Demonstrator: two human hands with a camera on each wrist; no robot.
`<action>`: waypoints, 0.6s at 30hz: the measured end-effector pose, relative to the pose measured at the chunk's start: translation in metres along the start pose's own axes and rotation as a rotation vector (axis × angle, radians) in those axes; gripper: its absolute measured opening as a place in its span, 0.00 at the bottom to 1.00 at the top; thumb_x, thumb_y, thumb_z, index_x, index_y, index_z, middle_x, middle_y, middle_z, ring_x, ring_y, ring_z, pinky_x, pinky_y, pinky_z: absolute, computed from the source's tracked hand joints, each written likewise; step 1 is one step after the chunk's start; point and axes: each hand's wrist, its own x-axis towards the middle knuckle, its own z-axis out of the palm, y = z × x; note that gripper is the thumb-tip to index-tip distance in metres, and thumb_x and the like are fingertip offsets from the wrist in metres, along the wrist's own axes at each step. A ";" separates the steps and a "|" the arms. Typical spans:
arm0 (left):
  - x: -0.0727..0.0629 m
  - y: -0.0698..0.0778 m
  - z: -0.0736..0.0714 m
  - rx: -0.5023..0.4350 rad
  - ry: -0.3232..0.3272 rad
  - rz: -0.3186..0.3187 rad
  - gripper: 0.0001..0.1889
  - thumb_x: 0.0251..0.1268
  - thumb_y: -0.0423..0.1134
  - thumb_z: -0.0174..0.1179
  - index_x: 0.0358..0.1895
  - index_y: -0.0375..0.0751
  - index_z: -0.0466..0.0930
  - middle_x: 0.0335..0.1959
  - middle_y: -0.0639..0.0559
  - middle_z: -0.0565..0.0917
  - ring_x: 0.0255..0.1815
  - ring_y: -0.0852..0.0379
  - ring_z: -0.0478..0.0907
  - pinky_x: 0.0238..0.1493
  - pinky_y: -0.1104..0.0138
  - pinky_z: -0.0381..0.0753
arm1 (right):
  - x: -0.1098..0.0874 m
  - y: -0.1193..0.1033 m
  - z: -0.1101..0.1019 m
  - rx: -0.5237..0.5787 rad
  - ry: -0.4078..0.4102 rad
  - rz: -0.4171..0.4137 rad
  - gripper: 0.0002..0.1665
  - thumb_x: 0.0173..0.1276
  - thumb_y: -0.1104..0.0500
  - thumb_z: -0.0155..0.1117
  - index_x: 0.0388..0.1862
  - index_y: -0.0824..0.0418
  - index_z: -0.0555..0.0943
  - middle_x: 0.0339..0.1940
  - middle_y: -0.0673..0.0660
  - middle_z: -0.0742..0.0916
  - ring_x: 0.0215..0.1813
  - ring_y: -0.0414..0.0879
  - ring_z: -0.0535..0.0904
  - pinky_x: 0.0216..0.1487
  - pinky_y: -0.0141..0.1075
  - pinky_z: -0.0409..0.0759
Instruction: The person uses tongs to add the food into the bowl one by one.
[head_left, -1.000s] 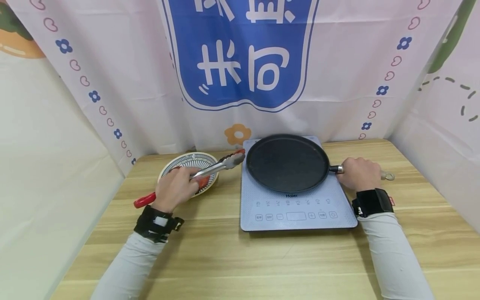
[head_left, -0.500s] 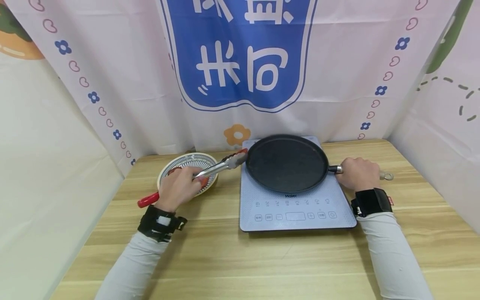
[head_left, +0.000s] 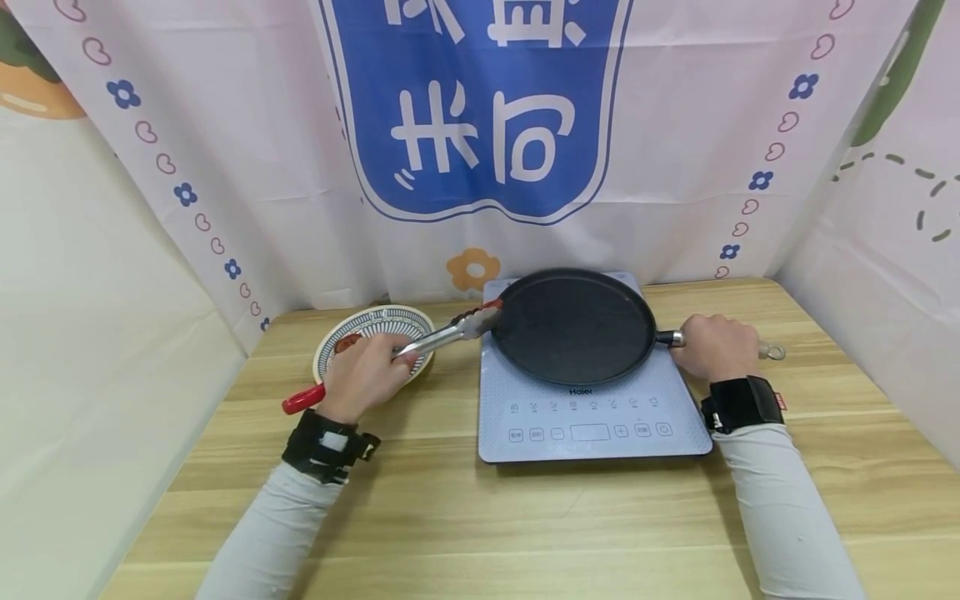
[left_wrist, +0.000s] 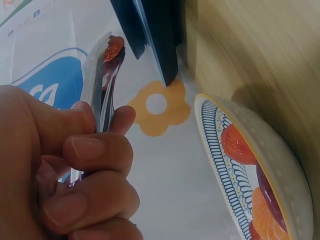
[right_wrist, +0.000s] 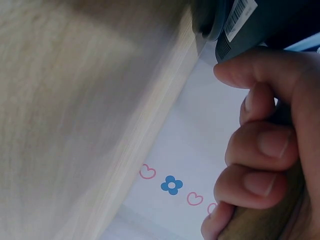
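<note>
My left hand (head_left: 367, 377) grips metal tongs (head_left: 448, 333) over the patterned bowl (head_left: 420, 321), their red handle end sticking out behind the wrist side. Between the tong tips is a small reddish slice of food (left_wrist: 114, 48), right at the left rim of a flat black pan (head_left: 573, 329). Fingers and thumb wrap the tongs in the left wrist view. Over at the right, my right hand (head_left: 716, 348) is curled round the pan's handle (head_left: 771, 351). The pan sits on an induction cooktop (head_left: 592, 450).
Inside the bowl, the left wrist view shows a red slice (left_wrist: 237, 144), an orange salmon-like piece (left_wrist: 265, 215) and a dark purple piece (left_wrist: 269, 192). A wooden table (head_left: 525, 525) carries everything. Behind it hangs a printed cloth (head_left: 675, 233).
My left hand has moved a little to the right, bringing the tongs and the reddish slice from beside the pan to its left rim. My right hand stays on the handle.
</note>
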 end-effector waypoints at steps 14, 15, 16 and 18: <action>0.002 0.008 0.001 -0.012 -0.011 0.019 0.12 0.76 0.49 0.59 0.41 0.48 0.89 0.21 0.53 0.74 0.21 0.54 0.68 0.20 0.63 0.60 | 0.000 0.000 -0.001 0.014 -0.007 -0.004 0.21 0.64 0.54 0.67 0.14 0.57 0.74 0.17 0.57 0.78 0.24 0.55 0.74 0.26 0.48 0.69; 0.003 0.009 0.001 -0.016 -0.013 0.019 0.12 0.76 0.49 0.59 0.41 0.48 0.89 0.21 0.53 0.74 0.21 0.54 0.68 0.20 0.63 0.60 | 0.000 0.000 -0.001 0.014 -0.009 -0.003 0.21 0.65 0.54 0.67 0.13 0.57 0.74 0.17 0.56 0.78 0.24 0.55 0.74 0.26 0.48 0.69; 0.003 0.010 0.001 -0.018 -0.014 0.020 0.12 0.77 0.49 0.59 0.41 0.48 0.89 0.21 0.53 0.74 0.21 0.53 0.68 0.20 0.63 0.60 | 0.000 0.000 -0.001 0.013 -0.010 -0.002 0.21 0.65 0.54 0.67 0.13 0.57 0.74 0.17 0.56 0.78 0.24 0.55 0.74 0.26 0.48 0.69; 0.003 0.011 0.001 -0.021 -0.015 0.022 0.12 0.77 0.49 0.59 0.40 0.48 0.88 0.21 0.53 0.74 0.21 0.53 0.68 0.20 0.63 0.61 | 0.000 0.000 -0.001 0.014 -0.013 -0.001 0.21 0.65 0.54 0.67 0.13 0.57 0.74 0.17 0.56 0.78 0.24 0.55 0.74 0.26 0.48 0.69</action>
